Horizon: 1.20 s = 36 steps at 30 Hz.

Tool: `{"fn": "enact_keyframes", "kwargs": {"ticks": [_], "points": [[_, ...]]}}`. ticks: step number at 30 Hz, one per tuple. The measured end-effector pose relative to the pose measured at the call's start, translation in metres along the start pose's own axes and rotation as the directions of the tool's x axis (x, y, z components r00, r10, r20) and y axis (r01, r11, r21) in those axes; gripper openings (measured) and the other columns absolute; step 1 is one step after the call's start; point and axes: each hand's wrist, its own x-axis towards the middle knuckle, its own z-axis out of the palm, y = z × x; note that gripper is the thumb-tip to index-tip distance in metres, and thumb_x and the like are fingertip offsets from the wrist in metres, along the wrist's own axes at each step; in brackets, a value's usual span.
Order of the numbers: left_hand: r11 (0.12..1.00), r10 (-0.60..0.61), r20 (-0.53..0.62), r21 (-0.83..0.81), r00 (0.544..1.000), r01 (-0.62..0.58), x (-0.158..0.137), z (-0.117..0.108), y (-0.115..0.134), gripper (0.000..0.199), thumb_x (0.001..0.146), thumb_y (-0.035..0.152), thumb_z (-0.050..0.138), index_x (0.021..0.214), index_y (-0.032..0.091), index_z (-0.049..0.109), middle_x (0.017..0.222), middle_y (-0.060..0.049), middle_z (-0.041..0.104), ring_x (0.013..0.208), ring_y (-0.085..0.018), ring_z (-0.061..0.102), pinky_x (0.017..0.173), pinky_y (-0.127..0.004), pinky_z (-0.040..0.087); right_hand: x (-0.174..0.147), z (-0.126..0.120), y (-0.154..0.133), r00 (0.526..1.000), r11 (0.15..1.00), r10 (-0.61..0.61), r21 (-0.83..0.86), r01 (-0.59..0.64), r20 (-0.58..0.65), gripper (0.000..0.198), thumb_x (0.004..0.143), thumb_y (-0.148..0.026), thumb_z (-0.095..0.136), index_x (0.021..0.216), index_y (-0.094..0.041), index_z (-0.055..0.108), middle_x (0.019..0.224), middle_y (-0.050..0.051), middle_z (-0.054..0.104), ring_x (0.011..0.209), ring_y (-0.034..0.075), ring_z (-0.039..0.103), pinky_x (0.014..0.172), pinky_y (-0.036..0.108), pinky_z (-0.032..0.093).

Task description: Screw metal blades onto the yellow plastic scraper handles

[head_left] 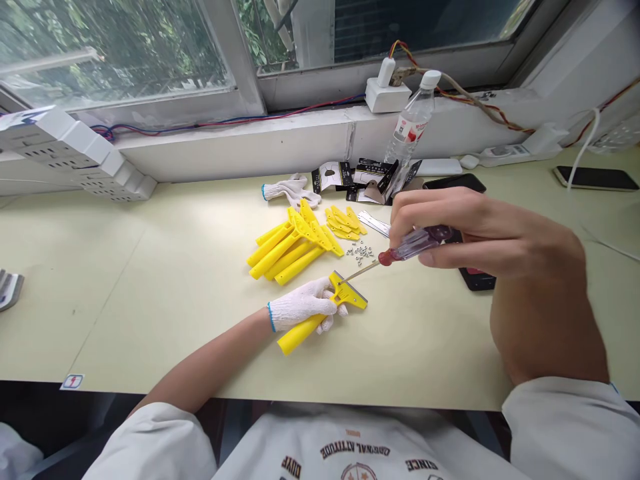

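My left hand (305, 303), in a white knit glove with a blue cuff, is closed around a yellow scraper (300, 335) near its head. A metal blade edge shows along the scraper's head. My bare right hand (465, 227) grips a screwdriver (413, 245) by its clear purple handle with a red collar. The screwdriver's tip meets a screw on the scraper's head. Just beyond lie a pile of yellow scraper handles (287, 250), several small yellow plates (345, 223), loose screws (360, 252) and thin metal blades (374, 223), partly hidden by my right hand.
A spare white glove (293, 191) and black packaging cards (333, 177) lie near the window sill. A water bottle (413, 123) stands behind them. Phones (595, 178) and cables are at the right. White stacked boxes (75, 153) stand at the far left.
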Motion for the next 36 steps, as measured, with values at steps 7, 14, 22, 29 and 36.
{"fn": "enact_keyframes", "kwargs": {"ticks": [7,14,22,29,36], "points": [[1.0,-0.003,-0.006,0.013,1.0,0.003,0.0,-0.001,-0.001,0.039,0.092,0.026,0.075,0.126,0.019,0.057,0.115,-0.009,0.07,0.062,-0.01,0.066,0.054,-0.023,0.055,-0.002,0.015,-0.011,0.881,0.795,0.258,-0.432,-0.427,-0.396,0.053,0.111,-0.056,0.04,0.067,-0.025,0.042,0.058,0.001,0.04,0.055,0.019,0.036,0.062,0.038,0.025],[1.0,-0.012,0.003,0.027,1.0,0.012,-0.001,0.001,0.002,0.042,0.09,0.028,0.077,0.127,0.02,0.058,0.115,-0.008,0.07,0.061,-0.01,0.065,0.053,-0.024,0.053,-0.009,0.0,-0.004,0.994,0.99,-0.082,-0.117,0.073,-0.073,0.016,0.097,-0.017,0.054,0.102,-0.028,0.065,0.106,0.007,0.07,0.095,0.026,0.068,0.082,0.041,0.053],[0.999,-0.03,-0.006,0.03,1.0,0.03,-0.001,0.003,0.005,0.044,0.089,0.031,0.078,0.126,0.019,0.056,0.115,-0.008,0.07,0.061,-0.009,0.064,0.053,-0.023,0.054,0.016,0.042,-0.022,0.892,0.972,0.004,-0.209,-0.111,-0.453,0.023,0.107,-0.04,0.054,0.12,-0.026,0.067,0.134,0.015,0.069,0.113,0.032,0.069,0.098,0.05,0.057],[0.999,-0.025,-0.007,0.046,1.0,0.025,0.0,0.003,0.003,0.039,0.09,0.026,0.075,0.125,0.019,0.057,0.114,-0.008,0.07,0.061,-0.009,0.066,0.054,-0.023,0.056,0.012,0.043,-0.011,0.765,0.741,0.293,-0.37,-0.561,-0.574,0.034,0.111,-0.044,0.046,0.098,-0.021,0.068,0.078,0.01,0.068,0.075,0.029,0.066,0.069,0.04,0.046],[0.998,-0.028,-0.021,0.055,0.999,0.029,0.0,0.002,0.001,0.042,0.089,0.026,0.075,0.126,0.019,0.057,0.116,-0.009,0.071,0.062,-0.01,0.067,0.054,-0.024,0.057,-0.004,0.003,-0.004,0.994,0.991,-0.112,0.073,0.113,-0.011,0.016,0.105,-0.027,0.06,0.117,-0.03,0.071,0.11,0.008,0.078,0.102,0.027,0.073,0.087,0.041,0.057]]}}
